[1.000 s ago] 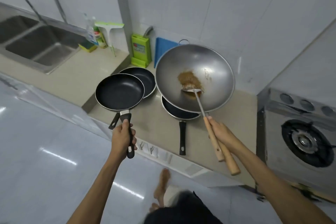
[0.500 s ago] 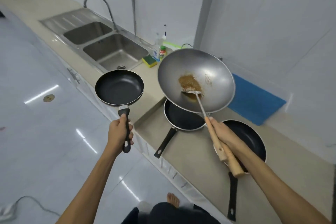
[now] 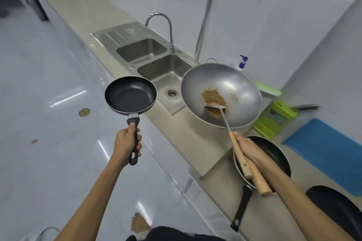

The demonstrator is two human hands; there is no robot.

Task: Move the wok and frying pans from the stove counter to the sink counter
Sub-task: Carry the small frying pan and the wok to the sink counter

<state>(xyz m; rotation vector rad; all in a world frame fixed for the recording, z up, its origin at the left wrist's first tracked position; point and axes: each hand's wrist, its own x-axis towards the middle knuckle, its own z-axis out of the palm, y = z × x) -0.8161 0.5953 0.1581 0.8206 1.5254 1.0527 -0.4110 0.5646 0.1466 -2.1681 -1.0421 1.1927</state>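
Cool, even overhead light, streaky glare on the glossy floor [image 3: 58, 101], wide-angle bending at edges.

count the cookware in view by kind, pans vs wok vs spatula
black frying pans: 3 (held in left hand, beneath right forearm, one at bottom right edge)
steel wok: 1
spatula: 1
total: 5

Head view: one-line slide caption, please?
Left hand carries small frying pan, right hand the wok, toward the sink.

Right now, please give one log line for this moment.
left hand: holds small frying pan | right hand: holds wok and spatula | both airborne near sink
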